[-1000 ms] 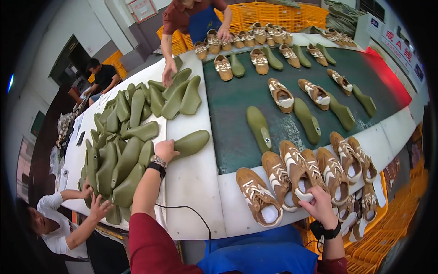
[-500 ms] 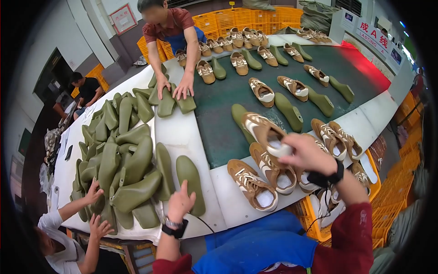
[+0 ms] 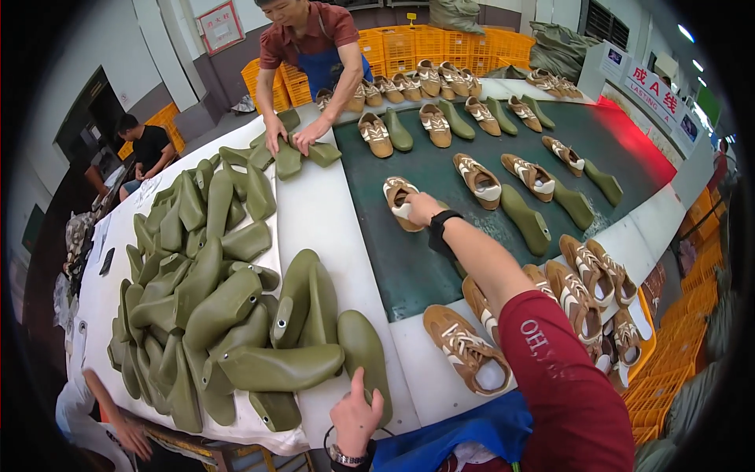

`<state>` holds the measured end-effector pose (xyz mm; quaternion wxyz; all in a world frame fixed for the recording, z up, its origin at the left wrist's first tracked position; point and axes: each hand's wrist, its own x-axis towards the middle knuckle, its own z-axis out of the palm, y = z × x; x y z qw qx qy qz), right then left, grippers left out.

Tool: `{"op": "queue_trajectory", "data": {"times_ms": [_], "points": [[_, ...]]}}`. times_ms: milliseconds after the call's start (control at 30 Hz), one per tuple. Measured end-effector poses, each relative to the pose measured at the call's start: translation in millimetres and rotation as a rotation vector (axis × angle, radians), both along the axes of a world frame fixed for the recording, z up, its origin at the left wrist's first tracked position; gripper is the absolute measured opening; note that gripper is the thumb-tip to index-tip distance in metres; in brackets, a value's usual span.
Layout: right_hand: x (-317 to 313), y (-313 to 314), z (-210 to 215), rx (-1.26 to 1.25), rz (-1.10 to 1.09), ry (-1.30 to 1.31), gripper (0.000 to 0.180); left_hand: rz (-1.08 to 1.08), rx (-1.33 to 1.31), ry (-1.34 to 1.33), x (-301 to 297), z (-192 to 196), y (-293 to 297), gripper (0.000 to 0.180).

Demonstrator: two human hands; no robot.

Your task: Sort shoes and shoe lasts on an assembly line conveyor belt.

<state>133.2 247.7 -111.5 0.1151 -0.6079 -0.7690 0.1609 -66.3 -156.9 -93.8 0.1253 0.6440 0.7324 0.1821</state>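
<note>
Shoe lasts (image 3: 212, 315) are piling on the white table (image 3: 322, 212) at left; the conveyor belt (image 3: 440, 173) is running to its right, carrying shoes (image 3: 480, 177) paired with lasts. More shoes (image 3: 582, 291) are crowding the near right edge. Crates (image 3: 440, 39) are stacking behind the belt.

Smooth olive plastic with a dull sheen on the shoe last (image 3: 363, 350) under the left hand (image 3: 355, 413). At two o'clock, the right hand (image 3: 422, 207) sits on a tan shoe upper (image 3: 401, 203): matt, suede-like, with white trim. Beneath it the conveyor belt (image 3: 440, 169) is dark green, rubbery and matt. At nine o'clock the white tabletop (image 3: 318, 212) is smooth. Up at twelve o'clock, glossy yellow plastic crates (image 3: 440, 43).
</note>
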Motion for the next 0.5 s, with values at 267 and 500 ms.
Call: {"op": "queue_trajectory", "data": {"times_ms": [267,500], "points": [[22,-16,9,-0.197,0.129,0.097,0.046,-0.007,-0.012,-0.013,0,3,7,0.051],[77,-129,121,-0.155,0.46,-0.006,0.038,-0.009,0.0,0.033,2,-5,-1,0.051]]}}
